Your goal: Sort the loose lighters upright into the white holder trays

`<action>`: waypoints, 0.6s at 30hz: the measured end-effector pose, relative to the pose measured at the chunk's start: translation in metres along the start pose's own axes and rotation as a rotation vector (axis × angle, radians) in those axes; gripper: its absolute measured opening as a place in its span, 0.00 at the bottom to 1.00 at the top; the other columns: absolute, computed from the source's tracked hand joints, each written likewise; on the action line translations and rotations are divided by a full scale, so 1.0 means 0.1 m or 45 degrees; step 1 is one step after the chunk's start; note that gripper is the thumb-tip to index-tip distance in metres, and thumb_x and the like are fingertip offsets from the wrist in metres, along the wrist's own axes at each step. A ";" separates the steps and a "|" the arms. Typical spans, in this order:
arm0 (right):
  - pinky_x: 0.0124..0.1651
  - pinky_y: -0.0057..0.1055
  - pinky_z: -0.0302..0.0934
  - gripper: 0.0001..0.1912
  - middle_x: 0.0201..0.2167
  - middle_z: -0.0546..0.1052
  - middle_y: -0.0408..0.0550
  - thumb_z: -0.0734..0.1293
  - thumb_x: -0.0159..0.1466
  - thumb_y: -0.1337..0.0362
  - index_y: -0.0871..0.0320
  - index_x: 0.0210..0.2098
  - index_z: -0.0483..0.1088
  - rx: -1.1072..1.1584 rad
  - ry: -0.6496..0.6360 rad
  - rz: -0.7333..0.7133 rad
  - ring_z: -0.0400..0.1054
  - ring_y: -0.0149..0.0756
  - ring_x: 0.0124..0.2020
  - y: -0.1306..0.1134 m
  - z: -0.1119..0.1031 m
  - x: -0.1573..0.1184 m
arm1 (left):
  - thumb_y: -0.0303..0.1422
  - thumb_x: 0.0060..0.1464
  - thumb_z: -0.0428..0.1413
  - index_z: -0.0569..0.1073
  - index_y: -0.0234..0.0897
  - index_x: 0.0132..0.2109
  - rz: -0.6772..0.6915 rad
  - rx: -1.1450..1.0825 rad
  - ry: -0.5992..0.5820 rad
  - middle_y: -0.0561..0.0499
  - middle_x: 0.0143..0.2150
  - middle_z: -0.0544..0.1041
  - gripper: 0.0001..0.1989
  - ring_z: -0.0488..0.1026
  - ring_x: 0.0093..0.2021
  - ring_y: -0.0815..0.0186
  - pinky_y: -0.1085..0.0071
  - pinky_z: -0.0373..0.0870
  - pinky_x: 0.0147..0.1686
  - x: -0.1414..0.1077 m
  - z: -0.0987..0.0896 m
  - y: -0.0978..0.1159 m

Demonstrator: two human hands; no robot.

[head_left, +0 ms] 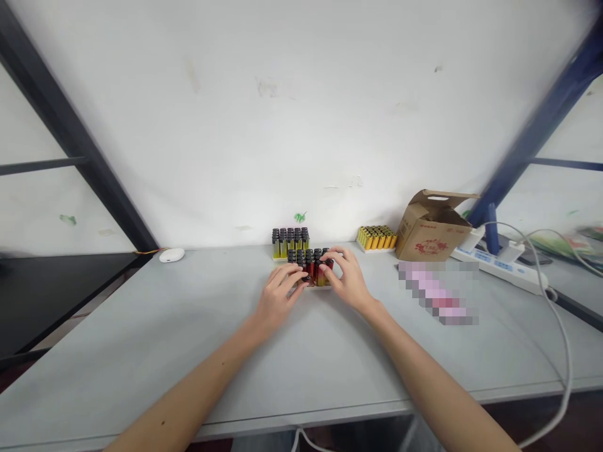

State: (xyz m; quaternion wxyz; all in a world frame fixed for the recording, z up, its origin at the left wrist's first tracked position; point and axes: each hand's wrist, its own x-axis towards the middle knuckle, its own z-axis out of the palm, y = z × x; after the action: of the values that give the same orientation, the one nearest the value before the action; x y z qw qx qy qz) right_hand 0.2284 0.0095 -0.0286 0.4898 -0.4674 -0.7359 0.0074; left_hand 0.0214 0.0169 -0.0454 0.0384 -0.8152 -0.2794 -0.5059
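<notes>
Several upright batteries [311,264] with black tops and red-and-gold sides stand in a pale tray [320,287] near the middle of the table. My left hand [280,290] is at their left front, thumb and fingers closed around a battery [306,276] at the front edge. At the right side of the same group, my right hand [347,279] has its thumb and index finger bent around a battery [321,275]. The fingers partly hide the row. Just behind stands another group of black-topped batteries [291,242] with yellow-green sides.
Yellow batteries [377,237] stand in a white tray beside an open cardboard box [431,229]. A white power strip [502,267] with plugs and cables lies at the right. A blurred pink item [433,292] is in front of the box. A white case [172,255] sits far left.
</notes>
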 end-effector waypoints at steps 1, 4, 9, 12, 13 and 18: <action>0.56 0.46 0.58 0.08 0.47 0.70 0.52 0.63 0.66 0.60 0.51 0.44 0.70 0.000 0.001 0.003 0.65 0.46 0.51 0.00 0.01 0.00 | 0.31 0.62 0.53 0.75 0.42 0.47 -0.015 0.028 -0.007 0.47 0.48 0.74 0.08 0.70 0.54 0.60 0.57 0.70 0.54 0.01 -0.01 0.00; 0.56 0.45 0.57 0.09 0.48 0.70 0.52 0.62 0.66 0.60 0.52 0.44 0.70 0.006 -0.007 0.008 0.65 0.45 0.51 0.01 0.02 0.00 | 0.31 0.63 0.51 0.75 0.43 0.49 -0.025 0.125 -0.030 0.45 0.54 0.71 0.10 0.66 0.58 0.58 0.54 0.67 0.57 0.04 -0.02 0.01; 0.57 0.45 0.56 0.08 0.47 0.70 0.51 0.61 0.67 0.60 0.52 0.44 0.69 0.003 -0.031 -0.011 0.64 0.44 0.52 0.01 0.02 0.00 | 0.31 0.64 0.48 0.67 0.44 0.61 0.004 0.320 -0.250 0.41 0.67 0.57 0.19 0.52 0.68 0.50 0.48 0.59 0.61 0.08 -0.04 0.05; 0.57 0.46 0.56 0.08 0.48 0.70 0.51 0.60 0.68 0.60 0.52 0.44 0.68 0.003 -0.044 0.002 0.64 0.44 0.52 0.00 0.01 -0.01 | 0.34 0.64 0.48 0.58 0.45 0.67 -0.034 0.371 -0.412 0.40 0.71 0.48 0.25 0.44 0.70 0.46 0.45 0.56 0.62 0.06 -0.05 0.06; 0.57 0.46 0.56 0.08 0.48 0.70 0.51 0.60 0.67 0.60 0.52 0.44 0.68 0.005 -0.044 0.006 0.64 0.44 0.52 0.01 0.01 -0.01 | 0.35 0.64 0.48 0.56 0.45 0.68 -0.047 0.368 -0.444 0.40 0.71 0.47 0.26 0.44 0.70 0.46 0.46 0.55 0.62 0.05 -0.06 0.06; 0.58 0.46 0.55 0.08 0.49 0.70 0.51 0.62 0.66 0.59 0.52 0.44 0.69 0.037 -0.020 0.015 0.64 0.45 0.53 0.03 0.00 -0.01 | 0.41 0.64 0.47 0.48 0.43 0.70 -0.166 0.269 -0.445 0.39 0.70 0.48 0.31 0.50 0.69 0.49 0.50 0.55 0.63 0.02 -0.07 0.04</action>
State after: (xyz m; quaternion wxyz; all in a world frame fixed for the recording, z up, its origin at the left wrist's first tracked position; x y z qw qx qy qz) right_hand 0.2304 0.0104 -0.0311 0.4906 -0.4643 -0.7369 0.0248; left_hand 0.0189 0.0122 -0.0393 0.0419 -0.8622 -0.3853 -0.3261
